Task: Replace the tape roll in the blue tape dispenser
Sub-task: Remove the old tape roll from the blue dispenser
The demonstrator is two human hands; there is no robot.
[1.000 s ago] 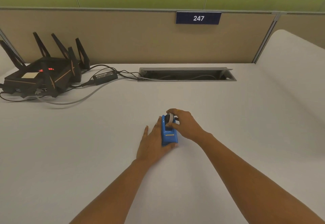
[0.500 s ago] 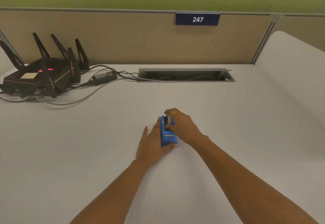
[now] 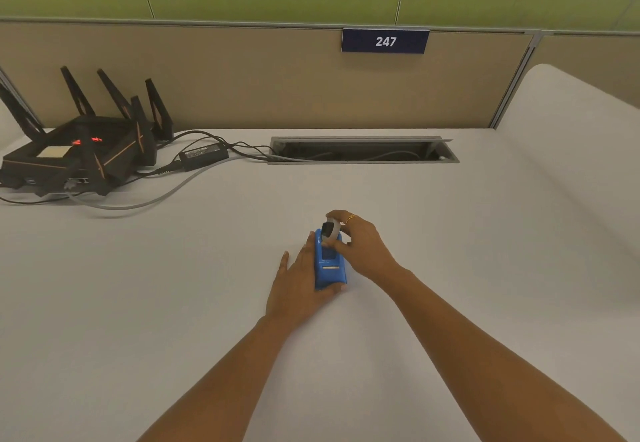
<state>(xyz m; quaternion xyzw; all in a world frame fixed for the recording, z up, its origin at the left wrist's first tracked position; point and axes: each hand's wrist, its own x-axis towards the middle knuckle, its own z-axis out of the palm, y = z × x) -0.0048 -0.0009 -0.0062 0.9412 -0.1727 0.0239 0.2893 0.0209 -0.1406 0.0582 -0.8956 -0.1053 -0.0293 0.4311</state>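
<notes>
The blue tape dispenser (image 3: 329, 266) stands on the white desk (image 3: 207, 285), its cutter end toward me. My left hand (image 3: 298, 285) clasps its left side and near end, thumb under the front. My right hand (image 3: 360, 247) pinches the tape roll (image 3: 329, 230), a pale ring on a black core, at the dispenser's far end. The roll sits partly above the dispenser's walls, tilted a little. Its lower part is hidden inside the body.
A black router (image 3: 79, 154) with upright antennas stands at the far left, with a power brick (image 3: 204, 155) and cables trailing to an open cable slot (image 3: 360, 150) at the back. A beige partition with a "247" sign (image 3: 385, 41) closes the far edge.
The roll now sits higher above the dispenser's far end than half a second ago, with my right hand's fingers raised around it. My left hand has kept its hold.
</notes>
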